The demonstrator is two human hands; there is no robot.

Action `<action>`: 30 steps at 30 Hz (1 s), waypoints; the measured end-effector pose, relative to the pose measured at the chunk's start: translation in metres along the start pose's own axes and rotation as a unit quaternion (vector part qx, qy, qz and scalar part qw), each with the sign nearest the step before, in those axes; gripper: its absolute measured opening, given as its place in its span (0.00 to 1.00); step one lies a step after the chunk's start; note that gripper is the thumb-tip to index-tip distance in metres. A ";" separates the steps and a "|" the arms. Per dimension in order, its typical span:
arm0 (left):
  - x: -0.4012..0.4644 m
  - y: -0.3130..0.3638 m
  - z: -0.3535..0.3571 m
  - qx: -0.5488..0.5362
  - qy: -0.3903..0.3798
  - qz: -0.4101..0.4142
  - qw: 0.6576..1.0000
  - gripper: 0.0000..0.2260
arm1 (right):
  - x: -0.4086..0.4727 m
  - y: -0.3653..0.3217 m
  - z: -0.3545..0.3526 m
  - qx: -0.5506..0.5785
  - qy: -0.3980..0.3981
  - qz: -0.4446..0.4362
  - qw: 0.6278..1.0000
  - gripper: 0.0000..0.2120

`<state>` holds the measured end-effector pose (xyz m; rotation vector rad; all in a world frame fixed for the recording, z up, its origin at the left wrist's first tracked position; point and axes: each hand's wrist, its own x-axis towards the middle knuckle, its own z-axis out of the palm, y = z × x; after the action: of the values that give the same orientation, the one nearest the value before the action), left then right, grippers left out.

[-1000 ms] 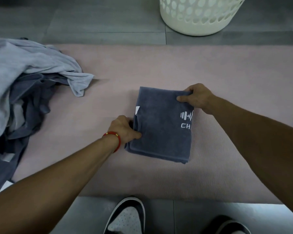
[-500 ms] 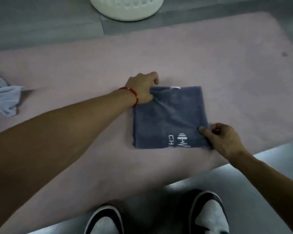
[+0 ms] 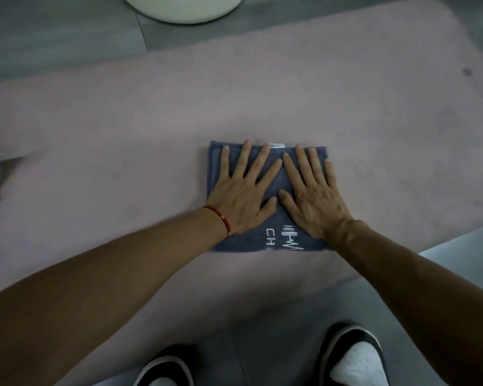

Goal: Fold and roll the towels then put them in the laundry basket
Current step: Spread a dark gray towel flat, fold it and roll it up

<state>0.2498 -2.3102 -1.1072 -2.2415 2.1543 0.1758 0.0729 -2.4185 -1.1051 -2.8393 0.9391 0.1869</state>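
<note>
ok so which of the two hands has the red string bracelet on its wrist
The left hand, pressed flat on the folded grey towel. The red bracelet circles its wrist, while the right hand beside it has a bare wrist.

towel (image 3: 241,245): dark blue-grey terry cloth, matt, white stitched logo | mat (image 3: 346,112): pale pink, matt, fine ribbed texture at near edge | floor (image 3: 53,37): grey, smooth, wood-grain look | basket (image 3: 184,9): cream plastic, smooth | bracelet (image 3: 221,222): red cord, gold bead
</note>
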 end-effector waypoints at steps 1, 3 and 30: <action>-0.001 0.001 -0.004 -0.005 -0.004 -0.004 1.000 0.34 | 0.000 0.001 -0.004 0.010 -0.008 -0.009 1.000 0.37; -0.008 0.005 -0.015 -0.025 -0.004 -0.009 1.000 0.33 | -0.004 0.004 -0.018 0.024 -0.018 -0.037 0.999 0.38; -0.095 -0.032 -0.085 -0.258 -0.176 0.041 0.949 0.06 | -0.061 -0.007 -0.103 -0.010 -0.220 -0.139 0.966 0.23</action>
<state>0.2833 -2.2225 -1.0147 -2.1080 2.1771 1.1674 0.0365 -2.3954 -0.9934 -2.7275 0.4456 0.7555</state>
